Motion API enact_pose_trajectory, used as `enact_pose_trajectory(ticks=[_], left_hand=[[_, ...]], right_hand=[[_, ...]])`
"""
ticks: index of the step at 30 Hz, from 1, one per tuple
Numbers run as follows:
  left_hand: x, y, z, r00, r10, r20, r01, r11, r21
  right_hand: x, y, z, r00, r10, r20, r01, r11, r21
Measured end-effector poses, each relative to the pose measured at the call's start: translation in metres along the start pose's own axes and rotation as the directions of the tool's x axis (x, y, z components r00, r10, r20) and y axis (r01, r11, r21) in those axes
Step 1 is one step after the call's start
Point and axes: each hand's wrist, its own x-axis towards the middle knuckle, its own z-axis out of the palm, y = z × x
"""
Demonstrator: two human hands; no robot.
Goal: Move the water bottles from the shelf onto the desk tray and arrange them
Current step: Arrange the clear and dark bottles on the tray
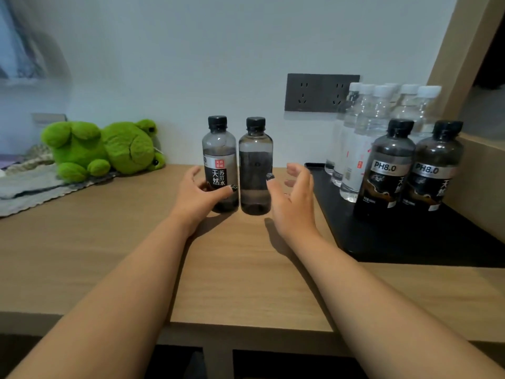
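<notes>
Standing upright side by side on the wooden tabletop (246, 269), near the wall: two dark bottles with black caps, the labelled dark bottle (219, 162) on the left and the plain dark bottle (255, 166) just beside it on the right, both outside the tray. Curling around the lower part of the labelled dark bottle: the left hand (199, 195), thumb lying across the front of the label, fingers going behind where hidden. Hovering just right of the plain dark bottle: the right hand (293, 198), spread and loosely cupped, thumb tip close to or touching the bottle's side, cannot tell which, fingers apart from it. Lying to the right against the wooden side panel: the black tray (396, 236), carrying two more dark bottles marked PH8.0 (388, 170) at the front and a cluster of clear bottles with white caps (379, 127) behind them. Sitting on the wall behind the clear bottles: a dark double socket plate (314, 93). Resting at far left on a grey cloth (32, 190): a green plush frog (109, 146).
</notes>
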Motion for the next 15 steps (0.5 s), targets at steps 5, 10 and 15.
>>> enact_pose_trajectory(ticks=[5,10,15], left_hand=[[-0.002,0.0,0.0,0.995,0.054,0.087,-0.057,0.998,0.03],[-0.011,0.0,-0.001,0.994,0.082,0.077,-0.084,0.996,0.019],[-0.02,0.004,-0.003,0.995,0.071,0.067,-0.072,0.997,0.005]], right_hand=[[0.018,0.005,0.005,0.95,0.132,0.283,-0.193,0.961,0.199],[0.017,0.007,0.001,0.933,0.183,0.31,-0.269,0.926,0.264],[0.005,0.009,-0.014,0.976,0.219,-0.003,-0.215,0.96,0.178]])
